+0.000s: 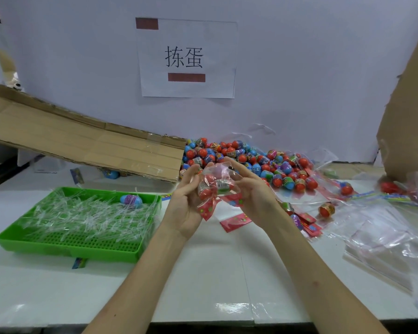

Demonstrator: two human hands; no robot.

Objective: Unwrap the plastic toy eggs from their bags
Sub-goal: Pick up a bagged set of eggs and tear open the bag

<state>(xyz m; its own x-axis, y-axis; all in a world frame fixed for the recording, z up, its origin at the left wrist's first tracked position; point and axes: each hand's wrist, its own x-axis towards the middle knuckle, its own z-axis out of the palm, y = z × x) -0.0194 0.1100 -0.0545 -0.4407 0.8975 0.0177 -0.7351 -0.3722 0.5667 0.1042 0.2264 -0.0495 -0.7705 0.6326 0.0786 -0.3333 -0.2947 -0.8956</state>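
Bagged eggs (215, 186), gripped between both hands (217, 194)

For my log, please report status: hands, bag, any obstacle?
Left hand and right hand both grip one bag, above the table. Red eggs inside it. Nothing blocks the hands.

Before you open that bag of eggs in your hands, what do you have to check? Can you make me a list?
1. Firm hold: left hand and right hand both grip the bag. Ok.
2. Eggs inside: red eggs show through the plastic. Ok.
3. Bag's opening found: the crumpled plastic hides it. Cannot tell.
4. Somewhere for scraps: the green tray, already holding clear strips, sits close on the left. Probably ok.
5. Somewhere for loose eggs: the egg pile lies just behind the hands. Ok.
6. Soft landing if one drops: bare table under the hands. Ok.
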